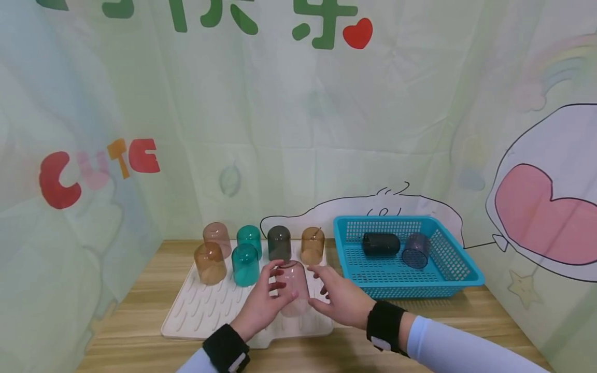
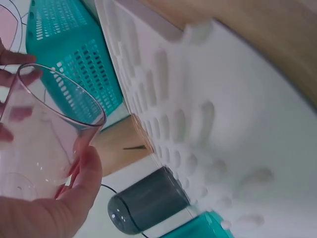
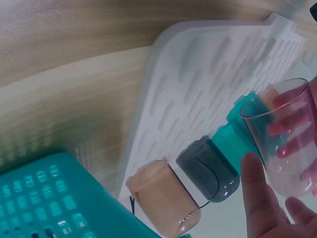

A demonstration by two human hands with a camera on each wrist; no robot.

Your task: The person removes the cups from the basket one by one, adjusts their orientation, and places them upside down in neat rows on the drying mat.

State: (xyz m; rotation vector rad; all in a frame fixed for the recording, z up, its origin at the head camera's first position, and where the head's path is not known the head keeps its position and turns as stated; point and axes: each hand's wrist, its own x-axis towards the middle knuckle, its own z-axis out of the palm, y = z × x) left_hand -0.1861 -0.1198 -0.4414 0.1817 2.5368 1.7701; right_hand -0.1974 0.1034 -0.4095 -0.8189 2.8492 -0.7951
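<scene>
A clear pink cup (image 1: 296, 282) is upside down over the front right of a white ridged drying mat (image 1: 196, 316), its mouth facing the mat. My left hand (image 1: 263, 300) holds it, with the thumb along its side in the left wrist view. On the cup's other side is my right hand (image 1: 344, 296), fingers spread, thumb and fingertips close to the wall. The right wrist view shows a narrow gap between those fingers and the cup. Behind it, a dark grey cup (image 1: 279, 243) and an amber cup (image 1: 312, 246) stand inverted.
Further left on the mat are inverted teal cups (image 1: 245, 267), another amber cup (image 1: 210, 264) and another pink cup (image 1: 217, 238). To the right, a blue perforated basket (image 1: 401, 291) contains a black cup (image 1: 381, 244) and a purple cup (image 1: 416, 250). A printed cloth hangs behind.
</scene>
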